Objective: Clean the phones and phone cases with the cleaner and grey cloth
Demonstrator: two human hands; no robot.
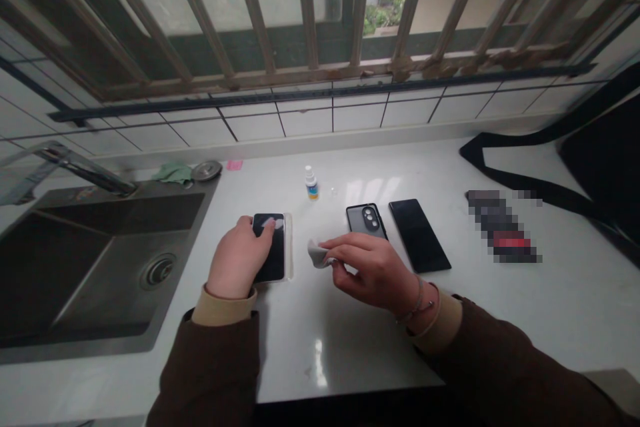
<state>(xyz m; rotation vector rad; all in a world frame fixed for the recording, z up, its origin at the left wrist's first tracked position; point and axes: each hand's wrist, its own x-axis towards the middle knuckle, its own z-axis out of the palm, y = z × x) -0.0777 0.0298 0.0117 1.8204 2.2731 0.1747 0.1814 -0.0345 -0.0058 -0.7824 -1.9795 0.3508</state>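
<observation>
My left hand (240,255) grips a smartphone (274,259) with a dark screen on the white counter. Its thumb lies over the upper screen, and the other fingers are at the left edge. A pale translucent strip runs along the phone's right side; I cannot tell what it is. To the right, my right hand (373,270) pinches a small grey cloth (316,253) between thumb and fingers, apart from the phone. Partly hidden behind that hand is a black-rimmed phone case (356,219) with a camera cutout. A second dark phone (420,235) lies beside the case.
A small white spray bottle (311,183) stands behind the hands. On the left is a sink (115,293) with a faucet (90,170), a green cloth (173,172) and a metal drain cover (206,170). A black strap (525,180) and a blurred-out item (503,227) lie right.
</observation>
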